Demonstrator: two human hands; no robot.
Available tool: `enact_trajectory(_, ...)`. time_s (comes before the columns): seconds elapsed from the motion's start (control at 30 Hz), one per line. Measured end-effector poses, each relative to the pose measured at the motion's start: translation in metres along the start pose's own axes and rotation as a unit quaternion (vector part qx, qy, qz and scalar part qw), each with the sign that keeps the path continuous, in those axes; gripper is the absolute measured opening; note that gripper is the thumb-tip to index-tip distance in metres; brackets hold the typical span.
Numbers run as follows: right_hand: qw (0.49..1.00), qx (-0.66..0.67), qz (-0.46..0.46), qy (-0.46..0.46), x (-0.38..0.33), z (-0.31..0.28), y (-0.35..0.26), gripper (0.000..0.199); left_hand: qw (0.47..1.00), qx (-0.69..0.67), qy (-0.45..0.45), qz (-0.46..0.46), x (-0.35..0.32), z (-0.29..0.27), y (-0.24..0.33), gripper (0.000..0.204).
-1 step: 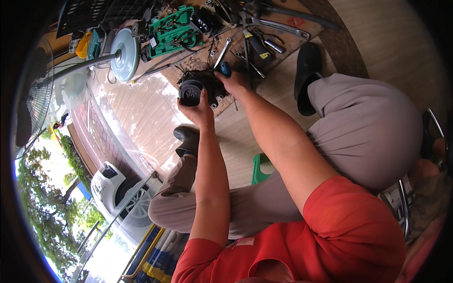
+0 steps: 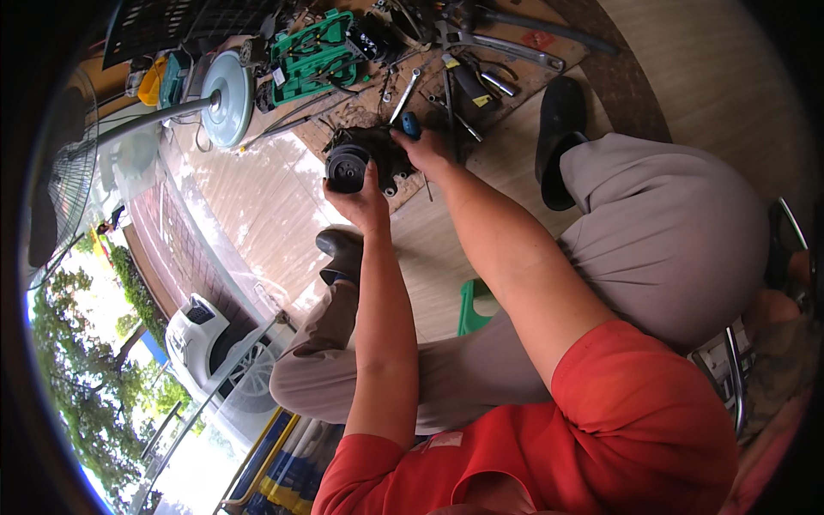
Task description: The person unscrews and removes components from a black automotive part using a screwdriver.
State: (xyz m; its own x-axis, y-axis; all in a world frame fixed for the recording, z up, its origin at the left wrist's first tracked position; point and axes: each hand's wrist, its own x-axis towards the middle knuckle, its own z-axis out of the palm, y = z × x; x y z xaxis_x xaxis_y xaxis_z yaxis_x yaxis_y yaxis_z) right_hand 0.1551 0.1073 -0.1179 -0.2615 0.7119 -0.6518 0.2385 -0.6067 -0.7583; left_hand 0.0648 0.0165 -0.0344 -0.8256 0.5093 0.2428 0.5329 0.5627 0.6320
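Observation:
A dark, greasy machine part with a round black pulley (image 2: 348, 167) stands at the near edge of a worn brown board (image 2: 515, 94). My left hand (image 2: 365, 204) is closed round the pulley's near rim, the thumb on its right side. Beside it, my right hand (image 2: 425, 156) is closed on a blue-handled screwdriver (image 2: 410, 126). The blue handle shows above the fingers, and a thin shaft shows below the hand. Where its tip rests I cannot tell. Just beyond the hands lies a silver wrench (image 2: 404, 96).
Tools lie around: a large adjustable wrench (image 2: 502, 47), pliers (image 2: 470, 81) and a green tool case (image 2: 313, 56). A fan's round base (image 2: 227, 99) stands at the left. A green stool (image 2: 476, 307) is under my legs. A white car (image 2: 206, 343) shows beyond the glass.

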Motion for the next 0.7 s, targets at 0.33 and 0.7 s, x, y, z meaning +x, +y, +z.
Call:
enact_trajectory(0.33, 1.0, -0.007, -0.003, 0.01, -0.013, -0.003, -0.011, 0.066, 1.0, 0.005, -0.012, 0.019, 0.001, -0.005, -0.007, 0.093)
enact_trajectory(0.7, 1.0, -0.002, 0.024, -0.018, -0.006, 0.003, -0.005, 0.07, 0.979, -0.168, -0.107, -0.033, 0.002, -0.023, -0.029, 0.079)
